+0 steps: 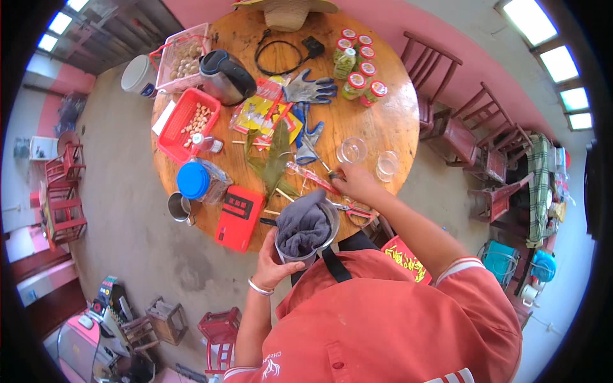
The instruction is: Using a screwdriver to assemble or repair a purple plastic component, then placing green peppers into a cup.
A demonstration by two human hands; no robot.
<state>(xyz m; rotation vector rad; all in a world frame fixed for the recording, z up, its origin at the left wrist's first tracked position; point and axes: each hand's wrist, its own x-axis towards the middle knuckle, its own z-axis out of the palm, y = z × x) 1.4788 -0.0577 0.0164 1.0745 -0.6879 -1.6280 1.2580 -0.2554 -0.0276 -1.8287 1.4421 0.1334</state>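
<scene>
My left hand (272, 265) is wrapped round the side of a clear plastic tub (333, 223) at the near edge of the table. A bunched grey cloth (302, 225) fills the tub and rises over its rim. To the right, my right hand (355, 184) is closed at the handle of what looks like a screwdriver (329, 170), its thin shaft pointing away from me. A narrow red and white item (311, 177) lies beside those fingers. Orange-handled scissors (361, 216) rest between the tub and my right forearm.
Two clear cups (352, 150) stand at the right. Beyond are lidded jars (355, 83), work gloves (310, 89), packets and leaves. Along the left sit a red box (240, 218), a blue-lidded jar (193, 179), a red basket (172, 131) and a kettle (227, 78).
</scene>
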